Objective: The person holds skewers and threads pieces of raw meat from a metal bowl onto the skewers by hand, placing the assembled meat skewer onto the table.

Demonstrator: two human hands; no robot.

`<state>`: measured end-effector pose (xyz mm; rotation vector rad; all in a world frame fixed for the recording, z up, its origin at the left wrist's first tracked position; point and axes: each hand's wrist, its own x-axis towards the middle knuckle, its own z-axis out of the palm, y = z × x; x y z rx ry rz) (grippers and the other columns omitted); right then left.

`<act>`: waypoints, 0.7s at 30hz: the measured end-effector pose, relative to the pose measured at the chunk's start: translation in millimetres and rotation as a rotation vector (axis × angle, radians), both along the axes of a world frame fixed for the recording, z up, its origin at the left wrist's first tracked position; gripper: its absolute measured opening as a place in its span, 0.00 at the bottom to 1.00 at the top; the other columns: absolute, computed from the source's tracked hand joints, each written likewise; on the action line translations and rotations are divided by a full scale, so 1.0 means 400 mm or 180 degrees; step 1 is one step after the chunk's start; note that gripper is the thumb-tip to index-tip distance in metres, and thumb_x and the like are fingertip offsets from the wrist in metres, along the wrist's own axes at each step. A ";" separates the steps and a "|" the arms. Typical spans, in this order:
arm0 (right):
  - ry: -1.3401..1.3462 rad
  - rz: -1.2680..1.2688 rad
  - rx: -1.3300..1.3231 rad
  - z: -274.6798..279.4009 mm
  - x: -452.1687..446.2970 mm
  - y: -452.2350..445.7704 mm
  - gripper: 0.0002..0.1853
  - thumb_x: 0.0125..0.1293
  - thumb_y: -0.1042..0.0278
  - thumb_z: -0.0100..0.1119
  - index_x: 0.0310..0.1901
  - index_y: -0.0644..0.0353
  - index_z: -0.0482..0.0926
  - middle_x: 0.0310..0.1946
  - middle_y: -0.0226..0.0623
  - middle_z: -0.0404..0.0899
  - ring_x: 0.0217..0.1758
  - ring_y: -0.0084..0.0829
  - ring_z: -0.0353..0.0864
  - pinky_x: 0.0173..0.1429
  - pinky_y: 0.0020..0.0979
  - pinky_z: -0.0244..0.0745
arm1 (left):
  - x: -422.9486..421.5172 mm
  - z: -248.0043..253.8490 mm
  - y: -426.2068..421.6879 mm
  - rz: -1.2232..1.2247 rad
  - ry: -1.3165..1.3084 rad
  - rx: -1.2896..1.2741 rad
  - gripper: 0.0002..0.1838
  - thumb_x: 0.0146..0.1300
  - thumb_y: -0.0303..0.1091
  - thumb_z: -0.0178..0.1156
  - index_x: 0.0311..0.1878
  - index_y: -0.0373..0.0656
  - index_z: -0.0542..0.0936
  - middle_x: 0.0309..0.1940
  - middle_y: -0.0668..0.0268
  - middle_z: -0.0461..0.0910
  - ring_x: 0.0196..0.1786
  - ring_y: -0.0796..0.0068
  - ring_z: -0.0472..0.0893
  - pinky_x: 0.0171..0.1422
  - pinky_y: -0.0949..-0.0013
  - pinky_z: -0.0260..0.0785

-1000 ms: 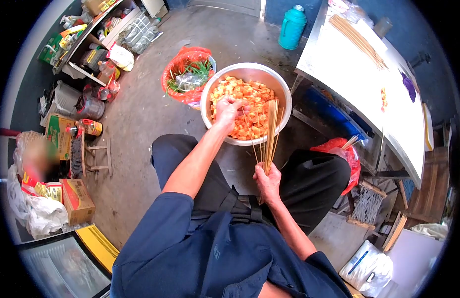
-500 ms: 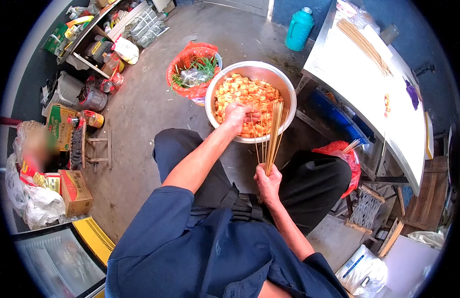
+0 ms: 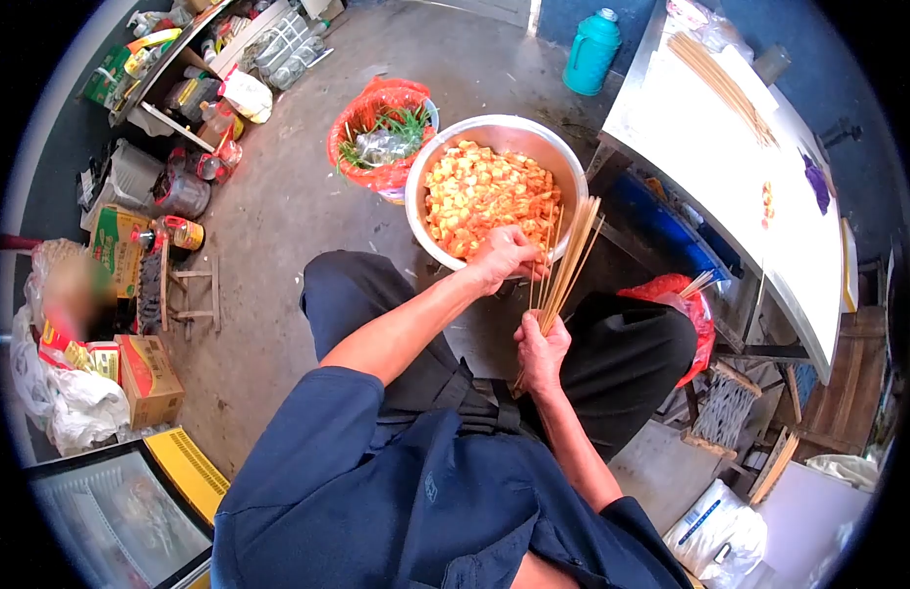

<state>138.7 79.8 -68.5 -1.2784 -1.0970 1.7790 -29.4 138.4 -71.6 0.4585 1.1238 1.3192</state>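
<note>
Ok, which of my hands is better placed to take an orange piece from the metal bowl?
Probably your left hand: it's by the near rim of the metal bowl, closer to the orange pieces. Your right hand is nearer your body, wrapped around the bundle of sticks.

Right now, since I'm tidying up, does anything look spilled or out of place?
Nothing looks spilled around the metal bowl. One oddity: a crumpled purple item lies on the white table, perhaps just dropped there, while the long sticks nearby lie neatly together.
</note>
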 end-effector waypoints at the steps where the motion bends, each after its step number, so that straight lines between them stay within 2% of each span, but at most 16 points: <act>1: -0.0017 -0.0039 -0.0011 0.004 -0.002 0.003 0.05 0.66 0.68 0.57 0.35 0.60 0.75 0.18 0.27 0.73 0.14 0.15 0.63 0.17 0.20 0.58 | -0.003 -0.005 -0.002 -0.0164 0.0050 0.0018 0.09 0.63 0.26 0.60 0.36 0.37 0.68 0.36 0.49 0.82 0.34 0.61 0.86 0.35 0.65 0.82; 4: 0.0064 -0.0114 -0.0066 -0.002 -0.003 0.023 0.05 0.66 0.68 0.57 0.36 0.60 0.75 0.18 0.28 0.73 0.13 0.15 0.62 0.15 0.20 0.55 | -0.033 -0.011 0.017 -0.0496 -0.0145 -0.0037 0.10 0.61 0.28 0.63 0.36 0.36 0.71 0.35 0.53 0.82 0.34 0.63 0.85 0.36 0.67 0.82; 5: 0.0162 -0.0104 -0.0075 0.001 -0.003 0.031 0.06 0.66 0.68 0.57 0.37 0.60 0.74 0.18 0.28 0.73 0.12 0.14 0.61 0.15 0.19 0.54 | -0.055 -0.008 0.024 -0.0338 0.0194 0.0057 0.09 0.61 0.31 0.63 0.37 0.35 0.74 0.33 0.57 0.82 0.32 0.68 0.84 0.35 0.71 0.81; 6: 0.0161 -0.0112 -0.0081 0.001 -0.003 0.033 0.06 0.66 0.68 0.57 0.37 0.60 0.74 0.18 0.28 0.73 0.12 0.14 0.61 0.15 0.19 0.54 | -0.083 -0.003 0.034 -0.0130 0.1106 0.0178 0.08 0.60 0.31 0.63 0.36 0.37 0.78 0.29 0.61 0.82 0.30 0.72 0.83 0.31 0.74 0.78; 7: 0.0192 -0.0121 -0.0079 0.002 -0.003 0.035 0.05 0.66 0.68 0.57 0.38 0.60 0.74 0.18 0.28 0.73 0.12 0.14 0.61 0.14 0.19 0.54 | -0.116 0.001 0.037 0.0134 0.2114 0.0094 0.07 0.57 0.31 0.62 0.34 0.37 0.79 0.25 0.64 0.81 0.29 0.76 0.82 0.29 0.72 0.74; 8: 0.0222 -0.0126 -0.0071 0.003 -0.002 0.037 0.05 0.66 0.68 0.57 0.38 0.60 0.74 0.18 0.27 0.73 0.12 0.14 0.61 0.14 0.19 0.54 | -0.149 -0.022 0.051 0.0465 0.3259 0.0166 0.08 0.52 0.30 0.58 0.33 0.38 0.80 0.26 0.57 0.82 0.28 0.62 0.83 0.34 0.63 0.75; 9: 0.0172 -0.0114 -0.0066 0.001 -0.001 0.034 0.06 0.66 0.68 0.57 0.38 0.60 0.74 0.18 0.27 0.73 0.12 0.14 0.62 0.14 0.19 0.55 | -0.185 -0.045 0.055 0.0352 0.4069 0.0060 0.08 0.50 0.31 0.56 0.33 0.39 0.80 0.30 0.53 0.81 0.34 0.53 0.82 0.39 0.57 0.73; 10: 0.0178 -0.0116 -0.0060 -0.003 -0.001 0.031 0.06 0.66 0.68 0.57 0.38 0.60 0.74 0.18 0.27 0.73 0.12 0.14 0.62 0.14 0.19 0.55 | -0.198 -0.051 0.057 0.0355 0.4074 0.0067 0.08 0.50 0.31 0.56 0.33 0.39 0.80 0.30 0.53 0.81 0.34 0.53 0.82 0.39 0.57 0.73; 12: 0.0031 -0.0036 -0.0093 -0.015 0.001 0.023 0.06 0.67 0.67 0.58 0.39 0.59 0.73 0.18 0.27 0.72 0.10 0.14 0.60 0.13 0.19 0.55 | -0.210 -0.068 0.059 -0.0025 0.5067 0.0091 0.08 0.50 0.31 0.57 0.31 0.40 0.80 0.35 0.53 0.80 0.40 0.51 0.80 0.42 0.53 0.72; 13: 0.0061 0.0009 -0.0063 -0.020 0.001 0.021 0.07 0.67 0.67 0.58 0.39 0.59 0.73 0.18 0.27 0.71 0.10 0.14 0.60 0.13 0.19 0.55 | -0.197 -0.047 0.054 -0.0250 0.5114 -0.0082 0.08 0.49 0.32 0.57 0.32 0.40 0.80 0.39 0.53 0.77 0.44 0.51 0.79 0.45 0.52 0.72; 16: 0.0048 -0.0002 -0.0046 -0.023 0.007 0.014 0.05 0.66 0.68 0.57 0.37 0.60 0.75 0.17 0.27 0.74 0.12 0.15 0.63 0.15 0.20 0.56 | -0.184 -0.033 0.055 -0.0473 0.5251 -0.0113 0.08 0.50 0.31 0.57 0.33 0.40 0.79 0.40 0.52 0.77 0.43 0.49 0.79 0.45 0.52 0.72; 18: 0.0028 0.0017 -0.0093 -0.015 0.009 0.013 0.05 0.67 0.68 0.57 0.37 0.60 0.75 0.17 0.27 0.74 0.13 0.15 0.64 0.15 0.20 0.57 | -0.191 -0.055 0.058 -0.0607 0.5283 -0.0175 0.11 0.50 0.34 0.59 0.36 0.42 0.78 0.39 0.53 0.75 0.44 0.50 0.77 0.46 0.52 0.71; 21: -0.0006 0.0057 -0.0097 -0.010 0.008 0.013 0.05 0.66 0.67 0.58 0.37 0.59 0.75 0.18 0.26 0.74 0.13 0.15 0.64 0.16 0.20 0.57 | -0.182 -0.068 0.054 -0.0672 0.5342 0.0144 0.10 0.49 0.32 0.58 0.36 0.41 0.77 0.39 0.52 0.75 0.44 0.49 0.77 0.46 0.51 0.70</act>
